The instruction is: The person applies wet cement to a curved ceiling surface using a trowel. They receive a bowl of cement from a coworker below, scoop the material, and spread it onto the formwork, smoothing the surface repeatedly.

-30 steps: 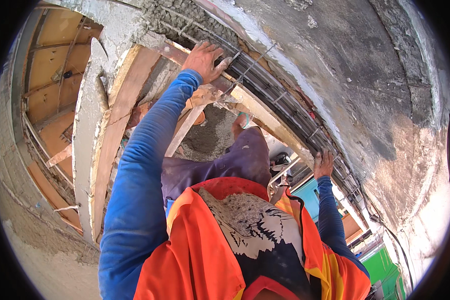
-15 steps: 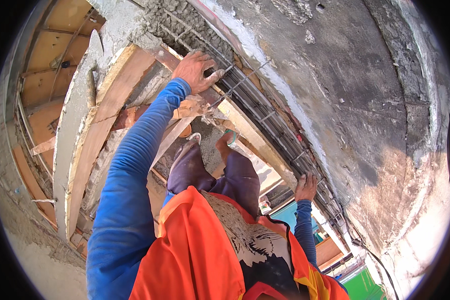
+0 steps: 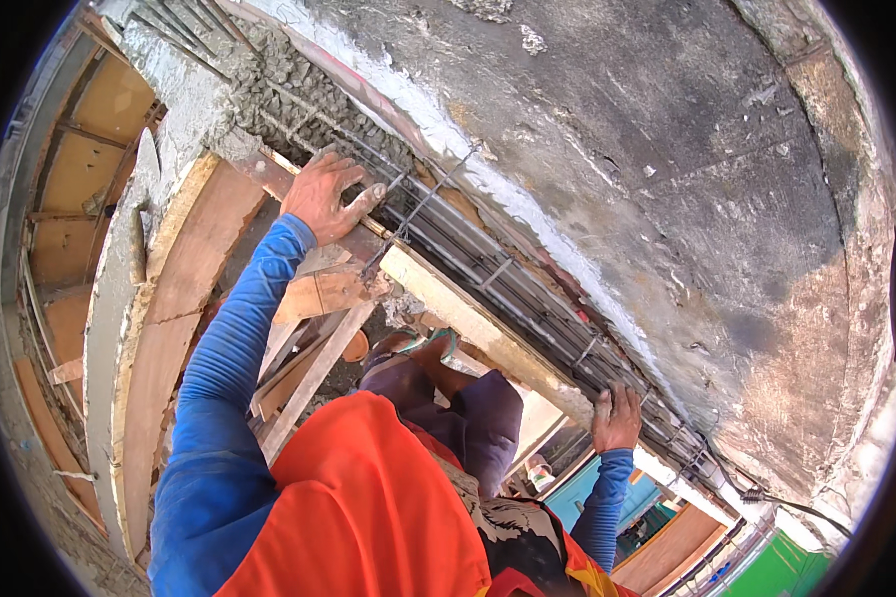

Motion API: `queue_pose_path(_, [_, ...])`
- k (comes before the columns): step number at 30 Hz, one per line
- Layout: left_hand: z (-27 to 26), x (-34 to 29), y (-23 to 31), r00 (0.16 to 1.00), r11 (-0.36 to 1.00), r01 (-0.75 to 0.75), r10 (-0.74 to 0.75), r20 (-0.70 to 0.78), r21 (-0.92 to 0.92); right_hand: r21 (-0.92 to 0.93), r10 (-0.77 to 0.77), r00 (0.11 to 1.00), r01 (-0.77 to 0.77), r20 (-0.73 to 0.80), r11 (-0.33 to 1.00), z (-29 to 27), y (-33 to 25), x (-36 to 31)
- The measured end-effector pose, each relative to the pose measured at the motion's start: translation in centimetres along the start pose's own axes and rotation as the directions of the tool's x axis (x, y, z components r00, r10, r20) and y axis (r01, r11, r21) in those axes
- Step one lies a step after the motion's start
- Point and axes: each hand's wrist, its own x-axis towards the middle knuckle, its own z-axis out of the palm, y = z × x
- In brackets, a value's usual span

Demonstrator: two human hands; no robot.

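Note:
My left hand (image 3: pixel 324 197) lies over the top edge of a wooden formwork board (image 3: pixel 488 333), its fingers bent over the edge and its thumb spread toward the steel bars. Lower right, my right hand (image 3: pixel 617 418) grips the same line of boards, fingers hooked over the top. Just beyond both hands, a cage of steel reinforcing bars (image 3: pixel 498 274) with cross ties runs along a narrow trough. Wet concrete (image 3: pixel 304 95) fills the trough's upper end, beside my left hand. Neither hand holds a loose tool.
A rough grey wall (image 3: pixel 687 189) rises beyond the bars. To the left, a curved plywood form (image 3: pixel 184 264) carries wet concrete, with what looks like a trowel (image 3: pixel 137 244) on it. Wooden braces (image 3: pixel 314 383) stand near my legs. A black cable (image 3: pixel 811 515) hangs lower right.
The view has shifted, so the boards and bars sit further left and lower. My legs look more bent. Both hands stay on the board edge; the right hand's fingers point more upward.

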Motion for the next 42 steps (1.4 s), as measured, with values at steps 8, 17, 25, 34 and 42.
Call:
queue_pose_path(8, [1.4,0.0,-1.2,0.989,0.998,-0.064,0.067,-0.130,0.029,0.069,0.011,1.000,-0.012,0.011,0.998,-0.6,-1.4,0.1])
queue_pose_path(17, [3.6,-0.2,-6.9,0.987,0.993,-0.098,0.105,-0.125,0.065,0.015,-0.109,0.988,0.111,-0.106,0.994,-1.4,-1.1,1.2])
queue_pose_path(25, [3.6,0.5,-7.3,0.991,0.992,-0.127,0.128,-0.045,0.009,0.079,-0.003,0.999,0.007,-0.045,0.997,-1.1,-0.1,-0.5])
queue_pose_path(34, [4.2,2.2,-8.3,0.997,0.986,-0.082,0.079,-0.027,-0.143,0.045,0.044,0.993,-0.039,-0.111,0.998,-0.8,-0.8,0.1])
queue_pose_path(42, [4.8,2.2,-8.9,0.808,0.778,-0.477,0.572,-0.146,0.408,0.096,0.091,0.988,-0.079,-0.123,0.992,0.0,-0.1,-0.7])
